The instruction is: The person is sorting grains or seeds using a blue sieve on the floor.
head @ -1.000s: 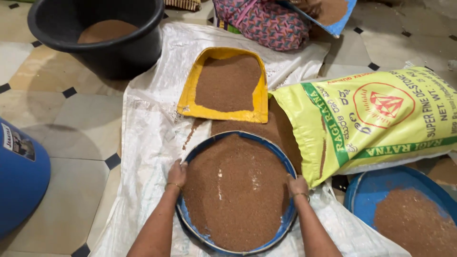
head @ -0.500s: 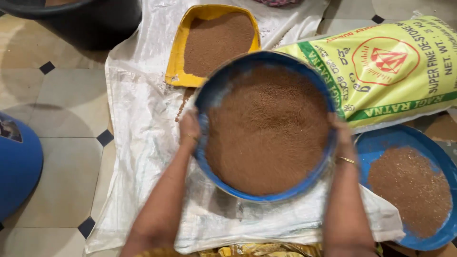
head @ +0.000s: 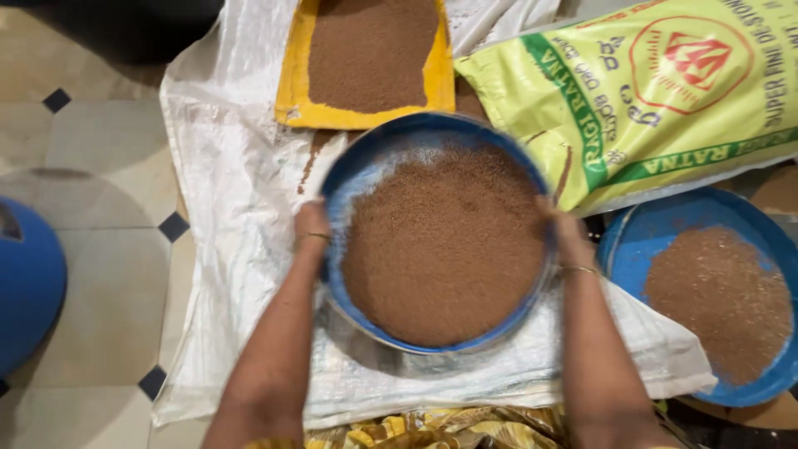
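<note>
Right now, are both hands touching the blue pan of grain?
Touching. The head view shows the left hand gripping the blue pan's left rim and the right hand gripping its right rim, no gap at either.

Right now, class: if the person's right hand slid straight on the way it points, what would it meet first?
Probably the yellow-green printed sack, lying just beyond the right hand, which grips the blue round tray; depth is uncertain since the tray seems raised.

A tiled floor (head: 91,191) of pale tiles with small dark diamond insets carries a white woven sheet (head: 241,208). A yellow winnowing tray (head: 366,108), a yellow-green sack (head: 665,91) and a blue grain-filled dish (head: 715,291) rest there.
</note>
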